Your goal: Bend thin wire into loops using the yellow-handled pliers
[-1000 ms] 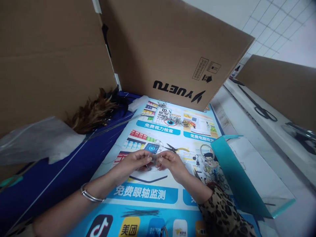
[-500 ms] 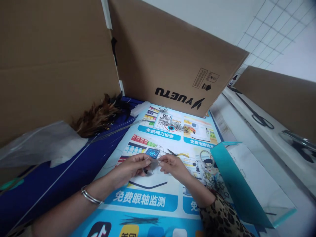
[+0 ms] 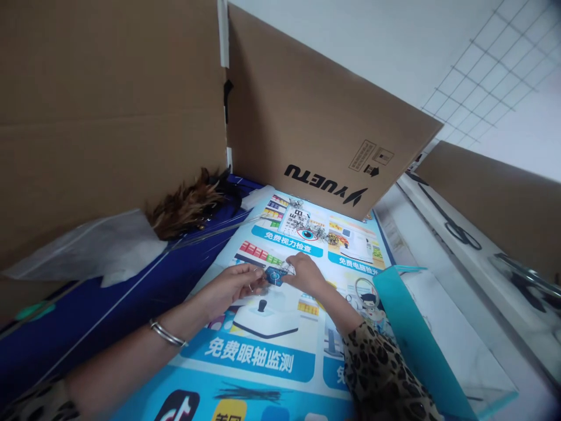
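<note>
My left hand (image 3: 243, 282) hovers over the printed sheet, thumb and fingers pinched on a thin wire piece (image 3: 253, 285) whose full shape is too small to make out. My right hand (image 3: 305, 273) reaches to a small heap of thin wire bits (image 3: 287, 268), just right of the left fingertips. Its fingers are bent together there, and what they hold is hidden. Under that hand lie pliers, hidden but for a bit of yellow handle (image 3: 332, 286).
Cardboard walls (image 3: 307, 105) stand behind and on the left. Brown feathers (image 3: 188, 202) and a plastic bag (image 3: 105, 242) lie left. More wire bits (image 3: 318, 230) lie toward the back, dark strips (image 3: 249, 393) in front. A clear-topped teal box (image 3: 407, 327) sits right.
My right hand has moved away from the left fingertips, up and forward onto the small wire heap, covering the pliers. My left hand stays pinched. The view has shifted slightly.
</note>
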### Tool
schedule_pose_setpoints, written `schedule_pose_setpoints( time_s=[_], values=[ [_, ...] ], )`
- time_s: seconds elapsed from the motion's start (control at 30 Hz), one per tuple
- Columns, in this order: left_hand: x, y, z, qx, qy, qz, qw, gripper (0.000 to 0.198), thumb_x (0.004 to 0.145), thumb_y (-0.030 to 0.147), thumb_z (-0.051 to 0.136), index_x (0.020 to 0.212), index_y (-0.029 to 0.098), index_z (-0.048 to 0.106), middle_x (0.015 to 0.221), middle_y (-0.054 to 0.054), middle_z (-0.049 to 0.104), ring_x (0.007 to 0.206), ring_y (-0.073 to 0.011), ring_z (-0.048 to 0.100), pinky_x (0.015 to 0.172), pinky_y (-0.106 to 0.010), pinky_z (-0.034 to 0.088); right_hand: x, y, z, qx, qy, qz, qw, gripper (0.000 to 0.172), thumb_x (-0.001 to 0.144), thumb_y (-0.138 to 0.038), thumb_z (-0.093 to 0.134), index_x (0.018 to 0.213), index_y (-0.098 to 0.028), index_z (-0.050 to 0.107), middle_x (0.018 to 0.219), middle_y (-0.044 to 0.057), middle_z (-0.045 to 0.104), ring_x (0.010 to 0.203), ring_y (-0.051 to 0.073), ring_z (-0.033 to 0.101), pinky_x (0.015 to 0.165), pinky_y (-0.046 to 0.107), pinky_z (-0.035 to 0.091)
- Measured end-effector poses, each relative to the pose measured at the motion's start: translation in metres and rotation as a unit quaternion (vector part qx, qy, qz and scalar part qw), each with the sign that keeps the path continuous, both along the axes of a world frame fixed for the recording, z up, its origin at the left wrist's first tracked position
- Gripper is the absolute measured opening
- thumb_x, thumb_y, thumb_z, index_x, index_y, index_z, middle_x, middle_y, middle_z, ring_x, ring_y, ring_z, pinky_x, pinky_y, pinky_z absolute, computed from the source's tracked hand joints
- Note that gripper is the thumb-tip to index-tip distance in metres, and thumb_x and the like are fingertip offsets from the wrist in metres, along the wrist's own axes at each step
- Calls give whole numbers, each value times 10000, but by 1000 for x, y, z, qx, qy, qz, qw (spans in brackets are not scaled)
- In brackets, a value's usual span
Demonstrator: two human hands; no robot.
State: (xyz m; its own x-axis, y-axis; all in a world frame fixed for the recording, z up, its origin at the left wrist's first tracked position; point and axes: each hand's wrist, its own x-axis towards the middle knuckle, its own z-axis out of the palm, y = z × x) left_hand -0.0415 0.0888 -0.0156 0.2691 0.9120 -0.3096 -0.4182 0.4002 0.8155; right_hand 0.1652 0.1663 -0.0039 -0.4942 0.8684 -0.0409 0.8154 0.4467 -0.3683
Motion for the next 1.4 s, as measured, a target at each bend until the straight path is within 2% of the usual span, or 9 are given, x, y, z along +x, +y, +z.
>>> schedule_pose_setpoints(
  time_s=[0.2,0.33,0.43,0.67,0.97,1.07,1.17,1.27,1.4],
  values=[
    [2,1,3,-16,-41,7,999,190,720,297,681,797,124,669,844,-112,701,786,-208,652,721,-297,518,4,-2,-6,-32,54,-39,997,380,608,-296,718,926,-199,534,881,19,575,808,161,523,692,261,379],
    [3,1,5,-23,-45,15,999,167,719,271,682,799,125,665,872,-115,698,833,-229,651,743,-315,522,8,-4,-10,-79,115,-64,988,277,685,-251,636,931,-220,513,718,-44,581,631,108,527,573,214,367],
    [4,0,6,-37,-44,22,998,164,726,270,675,811,130,661,900,-121,695,860,-241,649,765,-333,524,11,-5,-10,-109,164,-76,977,197,712,-268,602,892,-219,539,685,-49,569,592,96,524,528,197,365],
    [4,0,-2,-47,-52,45,997,190,753,265,653,891,134,650,1024,-130,669,981,-260,614,856,-362,504,20,-17,-6,-160,270,-97,944,185,712,-292,598,870,-199,577,667,-37,548,562,91,508,492,191,367],
    [7,0,-7,-40,-59,75,995,196,774,260,640,916,126,651,1065,-138,654,1019,-243,599,868,-322,505,23,-31,17,-194,375,-104,901,173,704,-279,620,842,-183,581,627,-42,536,541,86,503,537,211,402],
    [11,-2,-8,-42,-71,84,993,171,777,238,636,902,123,658,1032,-133,665,970,-227,620,823,-301,526,17,-40,30,-213,402,-92,886,183,703,-284,630,851,-186,584,641,-40,542,541,80,502,530,206,395],
    [16,-6,-8,-39,-90,86,991,158,781,219,627,896,117,664,968,-124,682,865,-202,647,734,-271,545,4,-50,35,-261,449,-68,852,208,696,-288,654,867,-186,595,668,-28,565,550,81,507,519,201,383],
    [19,-11,-6,-18,-110,71,991,182,788,219,616,928,112,663,948,-121,686,814,-199,652,695,-274,547,-11,-55,27,-272,453,-55,847,203,685,-292,663,845,-178,614,636,-28,561,555,86,502,516,200,381],
    [20,-14,-5,-16,-124,71,990,177,796,198,601,942,115,656,1028,-131,667,935,-239,627,794,-343,531,-22,-52,7,-204,440,-101,869,193,675,-291,662,831,-180,637,633,-27,568,575,96,505,541,208,402]
  ],
)
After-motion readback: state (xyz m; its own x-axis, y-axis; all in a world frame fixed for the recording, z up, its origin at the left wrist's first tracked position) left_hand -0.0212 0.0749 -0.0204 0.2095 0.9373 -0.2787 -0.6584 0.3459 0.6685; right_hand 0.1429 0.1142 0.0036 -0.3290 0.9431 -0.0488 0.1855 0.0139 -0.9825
